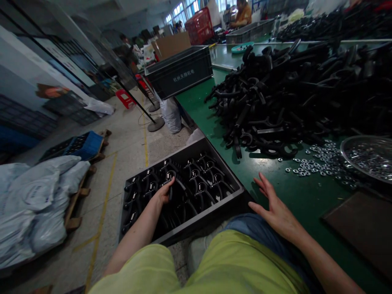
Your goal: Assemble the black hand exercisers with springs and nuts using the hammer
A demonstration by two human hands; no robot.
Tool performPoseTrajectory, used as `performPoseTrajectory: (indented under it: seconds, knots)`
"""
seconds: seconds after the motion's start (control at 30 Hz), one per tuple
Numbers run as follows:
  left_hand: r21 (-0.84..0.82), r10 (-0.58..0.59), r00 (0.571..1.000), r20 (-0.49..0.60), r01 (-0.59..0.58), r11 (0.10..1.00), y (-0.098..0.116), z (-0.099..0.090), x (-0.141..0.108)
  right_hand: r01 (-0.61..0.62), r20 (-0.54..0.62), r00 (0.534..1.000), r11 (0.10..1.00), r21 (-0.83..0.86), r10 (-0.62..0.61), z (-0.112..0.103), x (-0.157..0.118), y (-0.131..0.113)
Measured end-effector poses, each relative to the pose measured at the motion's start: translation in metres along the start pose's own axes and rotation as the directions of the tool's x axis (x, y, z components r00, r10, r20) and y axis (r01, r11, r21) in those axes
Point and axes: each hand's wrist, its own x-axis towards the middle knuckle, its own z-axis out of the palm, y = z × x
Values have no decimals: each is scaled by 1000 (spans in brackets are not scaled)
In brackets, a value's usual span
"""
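Observation:
My left hand (163,192) reaches into a grey plastic crate (225,198), its thumb and fingers closed on a black curved part (170,193) with a metal piece at its top. Similar black parts (200,192) are arranged in rows inside the crate. Over the green table's near edge, my right hand (274,212) is open and holds nothing, with its fingers apart. Beyond it, a large heap of black curved parts (275,98) covers the green table (199,96). Small shiny metal rings or nuts (309,165) lie scattered right of the hand.
A clear round bowl (343,151) of small metal pieces stands at the right, above a dark flat plate (361,228). A larger dark crate (180,71) sits on the table's far left corner. Wrapped sacks (36,204) rest on a pallet at left. A co-worker (243,14) is far back.

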Motion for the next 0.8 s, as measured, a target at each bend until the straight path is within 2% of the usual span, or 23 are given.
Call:
performPoseTrajectory:
  seconds: [0.13,0.23,0.33,0.4,0.47,0.5,0.53,0.57,0.6,0.67,0.73,0.8]
  knots:
    - [161,67,986,-150,-42,986,3,4,-4,10,9,1000,1000,-3,-10,-1,-1,0]
    - [325,215,932,-291,-115,939,7,1,-16,13,12,1000,1000,12,-14,-1,-1,2]
    - [527,414,829,-377,-175,831,12,3,-29,19,4,1000,999,34,-19,-2,-1,5]
    - [646,561,741,-368,-231,728,11,14,-31,24,-1,1000,999,40,-24,-2,-1,5]
    - [786,717,635,-289,-270,556,3,32,-24,30,0,1000,999,33,-30,-4,-2,3]
    - [874,794,567,-218,-249,418,-3,41,-18,32,3,999,999,28,-32,-6,-3,1]
    - [939,830,537,-149,-187,289,-9,49,-11,34,7,999,999,25,-34,-8,-5,-1]
    - [972,835,540,-105,-121,200,-15,54,-4,33,12,999,999,23,-34,-10,-8,-4]
    - [985,817,568,-103,-54,162,-19,56,2,33,18,999,999,22,-33,-14,-11,-6]
    - [995,806,586,-81,0,100,-16,53,9,34,28,999,999,18,-35,-22,-21,-10]
    - [1000,767,642,4,-21,12,4,51,9,52,48,998,999,-1,-51,-33,-34,-13]
    - [993,712,694,112,-93,-65,36,65,-1,74,78,994,997,-36,-71,-45,-48,-14]
